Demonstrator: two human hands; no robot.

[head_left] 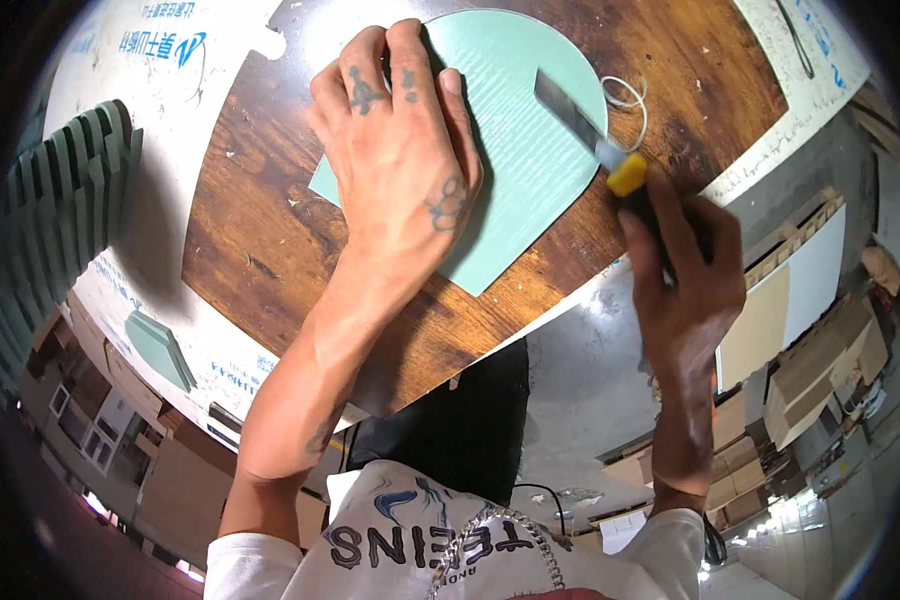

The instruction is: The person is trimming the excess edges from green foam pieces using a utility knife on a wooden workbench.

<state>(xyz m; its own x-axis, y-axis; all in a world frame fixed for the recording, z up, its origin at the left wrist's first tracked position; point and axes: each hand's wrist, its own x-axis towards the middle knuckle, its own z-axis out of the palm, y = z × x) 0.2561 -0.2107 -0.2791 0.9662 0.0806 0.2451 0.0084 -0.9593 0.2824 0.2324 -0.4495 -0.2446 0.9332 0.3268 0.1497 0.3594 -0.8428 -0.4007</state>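
One pale green, round-edged, thin sheet (530,190) lies on the brown wood-grain board (275,240), one corner near. From a distance, I see the left hand (395,150) flat upon it, clasping nothing; the right hand (688,285) is closed around a yellow-and-black-handled metal knife (625,173), blade above the right edge. I judge the sheet light, stiff, slick, best held by opposite edges.

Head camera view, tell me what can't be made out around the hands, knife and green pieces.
All in the head view:
Light-green panel: the part under the left hand is covered.
Utility knife: its handle is mostly hidden in the right hand.
Right hand: blurred, so its exact grip is unclear.
Stack of green pieces: its outer side is lost in the picture's dark rim, so no sure count.
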